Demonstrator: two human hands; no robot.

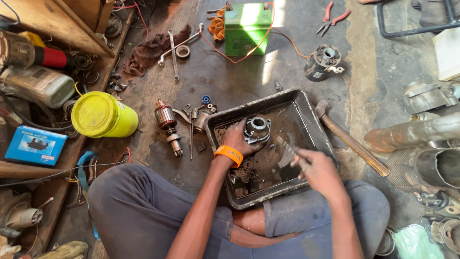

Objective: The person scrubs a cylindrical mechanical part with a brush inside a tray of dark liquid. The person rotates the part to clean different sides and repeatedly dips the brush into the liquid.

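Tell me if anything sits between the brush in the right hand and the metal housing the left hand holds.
Nothing visible does. The left hand holds the housing over the tray; the brush in the right hand reaches it across open space.

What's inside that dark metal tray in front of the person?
In the tray: a round metal housing gripped by the left hand, dark grime, and a thin tool in the right hand. Hands cover parts of the floor.
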